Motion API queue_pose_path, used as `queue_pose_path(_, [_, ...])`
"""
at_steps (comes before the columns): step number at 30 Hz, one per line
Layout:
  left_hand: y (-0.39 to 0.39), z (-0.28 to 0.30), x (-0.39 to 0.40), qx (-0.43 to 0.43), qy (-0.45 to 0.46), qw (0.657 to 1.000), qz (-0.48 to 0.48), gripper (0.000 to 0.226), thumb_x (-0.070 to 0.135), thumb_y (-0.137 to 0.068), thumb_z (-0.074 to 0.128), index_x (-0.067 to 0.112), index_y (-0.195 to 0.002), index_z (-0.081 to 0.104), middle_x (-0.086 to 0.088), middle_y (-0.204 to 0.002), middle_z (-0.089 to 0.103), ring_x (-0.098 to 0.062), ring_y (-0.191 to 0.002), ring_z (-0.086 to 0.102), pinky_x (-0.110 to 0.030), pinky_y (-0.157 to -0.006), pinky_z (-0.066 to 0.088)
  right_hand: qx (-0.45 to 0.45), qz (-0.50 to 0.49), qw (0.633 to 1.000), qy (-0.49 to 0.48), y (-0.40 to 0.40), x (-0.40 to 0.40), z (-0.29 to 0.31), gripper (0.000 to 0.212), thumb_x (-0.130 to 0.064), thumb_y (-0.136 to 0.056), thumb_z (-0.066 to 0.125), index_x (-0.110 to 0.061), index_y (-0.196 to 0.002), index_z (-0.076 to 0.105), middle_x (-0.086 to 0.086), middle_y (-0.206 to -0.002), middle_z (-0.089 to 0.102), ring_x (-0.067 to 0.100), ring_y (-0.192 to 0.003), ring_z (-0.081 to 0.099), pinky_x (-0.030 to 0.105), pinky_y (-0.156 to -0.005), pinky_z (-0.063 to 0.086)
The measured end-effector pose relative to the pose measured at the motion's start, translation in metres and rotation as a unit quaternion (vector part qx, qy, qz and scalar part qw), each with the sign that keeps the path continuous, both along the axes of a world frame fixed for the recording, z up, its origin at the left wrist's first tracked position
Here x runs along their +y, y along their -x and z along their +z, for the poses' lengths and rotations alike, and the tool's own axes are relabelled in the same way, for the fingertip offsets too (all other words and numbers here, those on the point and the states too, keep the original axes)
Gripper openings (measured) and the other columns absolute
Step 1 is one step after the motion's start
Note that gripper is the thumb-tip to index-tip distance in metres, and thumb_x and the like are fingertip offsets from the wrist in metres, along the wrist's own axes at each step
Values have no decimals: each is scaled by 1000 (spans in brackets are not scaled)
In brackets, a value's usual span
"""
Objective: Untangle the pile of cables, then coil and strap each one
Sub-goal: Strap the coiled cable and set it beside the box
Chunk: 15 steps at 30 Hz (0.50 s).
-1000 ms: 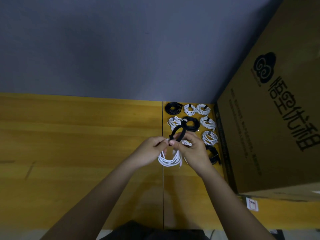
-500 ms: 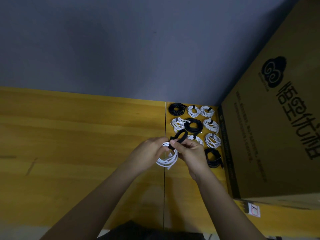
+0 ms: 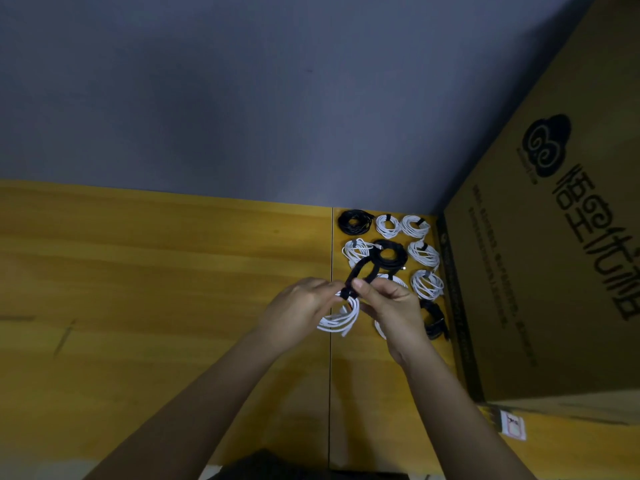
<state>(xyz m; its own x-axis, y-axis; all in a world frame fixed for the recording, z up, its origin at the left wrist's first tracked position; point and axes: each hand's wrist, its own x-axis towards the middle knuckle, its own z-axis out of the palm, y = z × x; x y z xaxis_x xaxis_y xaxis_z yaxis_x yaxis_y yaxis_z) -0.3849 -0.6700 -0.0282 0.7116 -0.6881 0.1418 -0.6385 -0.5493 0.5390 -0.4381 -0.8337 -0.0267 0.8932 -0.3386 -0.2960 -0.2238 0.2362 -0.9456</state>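
- Two bare forearms show in the head view, running up from the near edge of the frame toward the middle; no sleeve covers either one as far as the frame shows.
- The left hand (image 3: 299, 306) is bare: no glove, ring or watch can be seen on it.
- The right hand (image 3: 393, 306) is bare too, with a bare wrist; a short, plain thumbnail shows at its far-left tip.
- At the near edge, between the two forearms, sits a patch of dark garment (image 3: 273, 467), black or close to it; its cut and fabric cannot be told in the dim light.
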Motion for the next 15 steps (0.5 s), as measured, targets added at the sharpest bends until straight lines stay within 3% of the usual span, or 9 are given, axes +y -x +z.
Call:
queue_pose_path(2, [0, 0, 1, 9, 1, 1000, -4, 29, 23, -101, 46, 12, -124, 60, -7, -109, 66, -23, -105, 56, -38, -81, 45, -9, -10, 999, -32, -2, -2, 2, 21, -28, -75, 72, -8, -78, 71, 7, -82, 70, 17, -86, 68, 25, -74, 55])
queue_pose_path(7, [-1, -4, 2, 13, -65, 998, -7, 30, 11, -99, 47, 17, -126, 57, 1, -119, 62, -16, -116, 51, -30, -81, 43, -6, -20, 1000, -18, -15, -10, 11, 18, -22, -91, 62, -7, -82, 66, 3, -97, 68, 13, -98, 63, 28, -80, 56])
queue_pose_path(12, [-1, -5, -4, -4, -126, 992, -33, 28, 9, -97, 50, 20, -122, 57, 7, -117, 61, -12, -115, 48, -29, -81, 43, 37, -11, 999, -5, -40, -10, 21, 19, -20, -89, 66, -1, -86, 69, 14, -94, 67, 24, -91, 63, 28, -75, 58])
queue_pose_path(15, [-2, -5, -6, -1, -138, 990, -16, 23, 13, -98, 51, 19, -120, 57, 5, -115, 62, -12, -114, 49, -27, -76, 40, 39, -1, 996, 78, -51, -7, 26, 20, -19, -88, 68, -1, -79, 70, 18, -85, 67, 25, -82, 63, 29, -69, 57])
